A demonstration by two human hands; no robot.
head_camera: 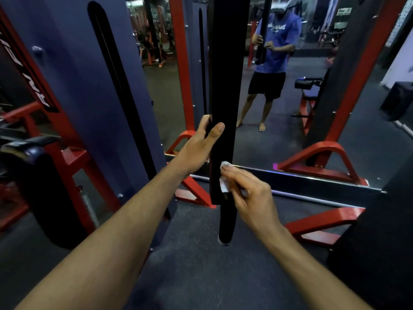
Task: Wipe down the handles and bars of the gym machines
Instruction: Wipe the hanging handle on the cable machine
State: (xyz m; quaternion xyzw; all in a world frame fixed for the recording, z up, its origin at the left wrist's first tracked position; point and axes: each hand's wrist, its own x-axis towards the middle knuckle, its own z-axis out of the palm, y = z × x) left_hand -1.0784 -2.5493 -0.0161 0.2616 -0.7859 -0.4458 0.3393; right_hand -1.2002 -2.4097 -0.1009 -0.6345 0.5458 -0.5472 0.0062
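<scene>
Hanging down the middle of the frame is a wide black padded bar [225, 86], its narrower lower end reaching toward the dark floor [196, 265] at bottom centre. The left hand [196, 148], just left of centre, grips the bar's left edge: the thumb lies across the front face and the fingers [204, 125] wrap round the back. The right hand [250, 195], below and to the right of it, pinches a small white wipe [224, 183] in curled fingers and presses it against the bar's right edge, near where the wide part ends. Both forearms reach up from the bottom corners of the frame.

Filling the left side stands a dark blue machine column [89, 86] with a long black slot, flanked by a red frame [67, 139]. A black padded roller [38, 182] sits at the lower left. Behind the bar, across the upper right, a wall mirror [312, 104] reflects a person in a blue shirt and black shorts holding the same bar. Red triangular base feet [317, 162] rest on the floor at the right.
</scene>
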